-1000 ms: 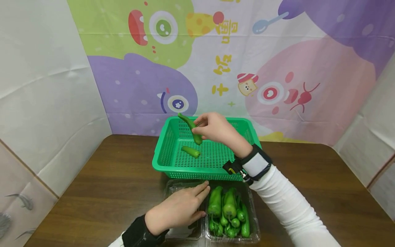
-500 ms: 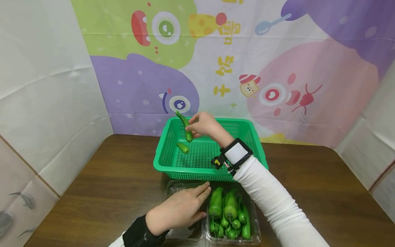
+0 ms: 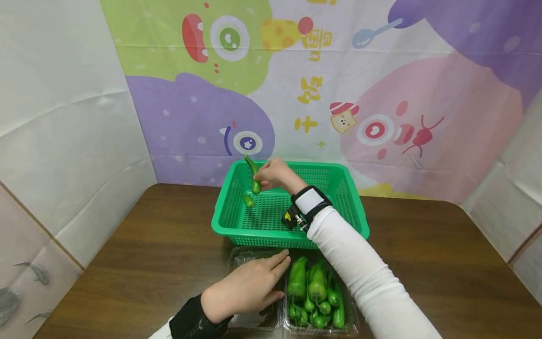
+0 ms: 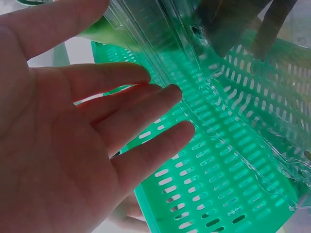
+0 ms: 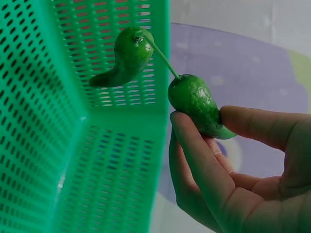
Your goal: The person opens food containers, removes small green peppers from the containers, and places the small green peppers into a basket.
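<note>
Between thumb and fingers my right hand (image 3: 275,173) pinches a green chili pepper (image 3: 256,183) above the left part of a green plastic basket (image 3: 262,232). In the right wrist view the held pepper (image 5: 197,102) shows its rounded end and thin stem. Another green pepper (image 5: 133,51) lies in the basket, partly hidden behind the held one in the head view. My left hand (image 3: 243,288) lies with fingers extended over the left half of a clear plastic clamshell box (image 3: 237,252). Several green peppers (image 3: 317,285) fill the box's right half.
The basket stands at the back of a brown wooden table (image 3: 148,245), directly behind the clamshell box. A cartoon-printed cloth (image 3: 313,84) hangs behind the table, and pale panels (image 3: 63,117) rise at the sides.
My right hand has moved left with the pepper, then slightly down, staying over the basket. The left hand keeps its place on the box.
</note>
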